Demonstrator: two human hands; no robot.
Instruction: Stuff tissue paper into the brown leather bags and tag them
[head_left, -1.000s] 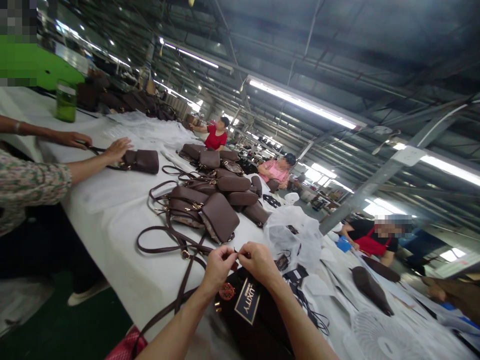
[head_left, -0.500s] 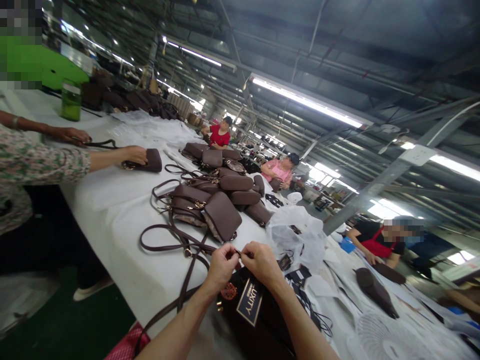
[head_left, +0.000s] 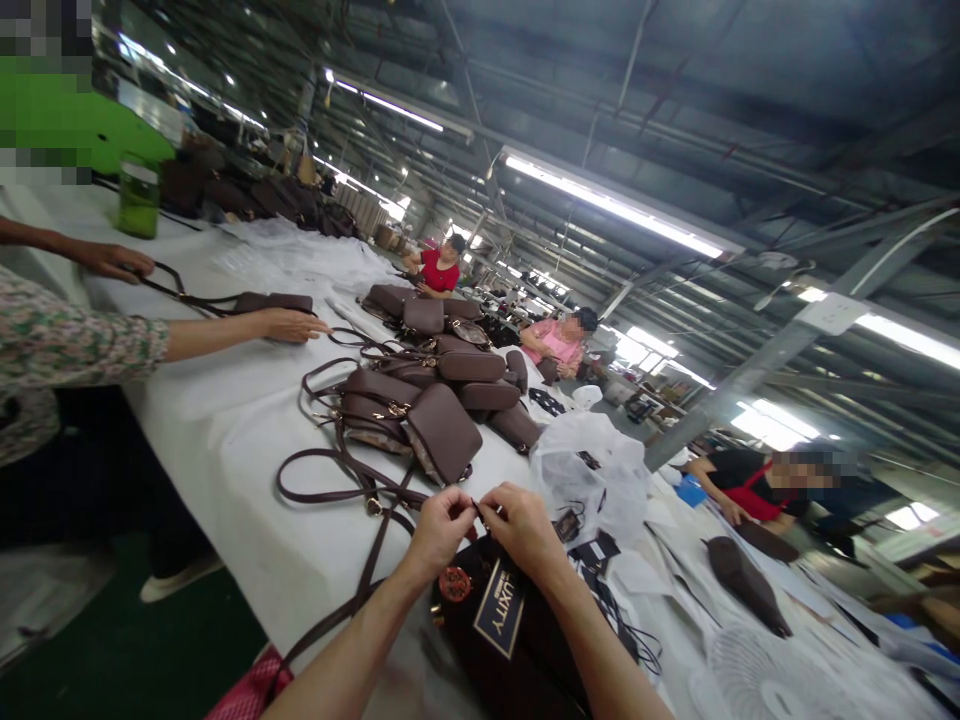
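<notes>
Left hand [head_left: 456, 512] and right hand [head_left: 495, 510] each pinching narrowly, fingertips closing on one thin dark cord [head_left: 476, 506], one dark-brown smooth bag [head_left: 511, 690] lying below on the white tabletop [head_left: 225, 440], one black rectangular gold-bordered card tag [head_left: 500, 606] and one round red-and-black disc [head_left: 454, 584] resting on it.

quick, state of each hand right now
Left hand: closed, pinching what looks like a thin dark cord.
Right hand: closed, apparently pinching the same cord.
</notes>
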